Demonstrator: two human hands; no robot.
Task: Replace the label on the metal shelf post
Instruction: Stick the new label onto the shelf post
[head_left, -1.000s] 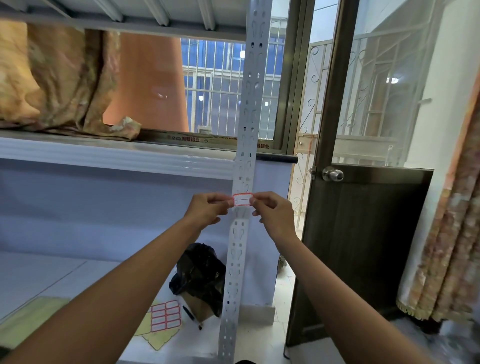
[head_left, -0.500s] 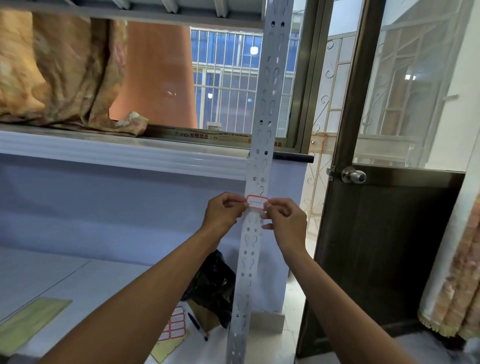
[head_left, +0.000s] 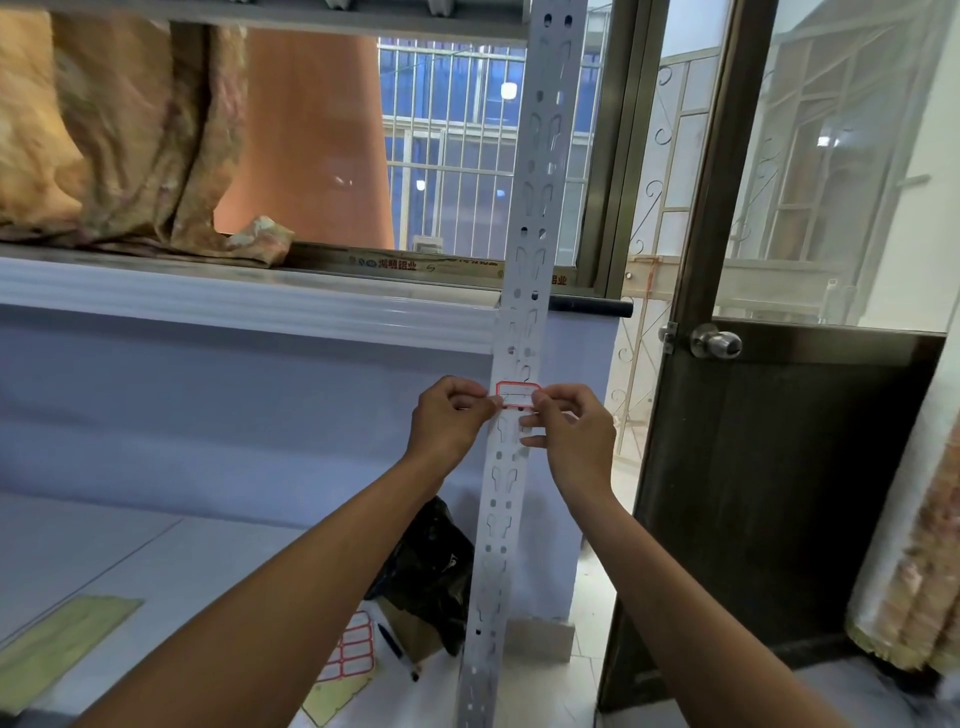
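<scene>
A grey perforated metal shelf post (head_left: 535, 218) runs upright through the middle of the view. A small white label with a red border (head_left: 517, 396) lies across the post at about waist height. My left hand (head_left: 449, 418) pinches the label's left end, and my right hand (head_left: 569, 434) pinches its right end. Both hands sit on either side of the post. Whether the label is stuck flat to the metal I cannot tell.
A sheet of spare red-bordered labels (head_left: 353, 652) and a pen (head_left: 397, 649) lie on the lower white shelf, next to a black bag (head_left: 431, 564). A dark door with a round knob (head_left: 716, 343) stands at the right. Folded cloth (head_left: 119, 135) rests on the upper ledge.
The view has shifted so the post, label and hands sit further right and slightly lower in frame. Both hands still pinch the label's ends against the post.
</scene>
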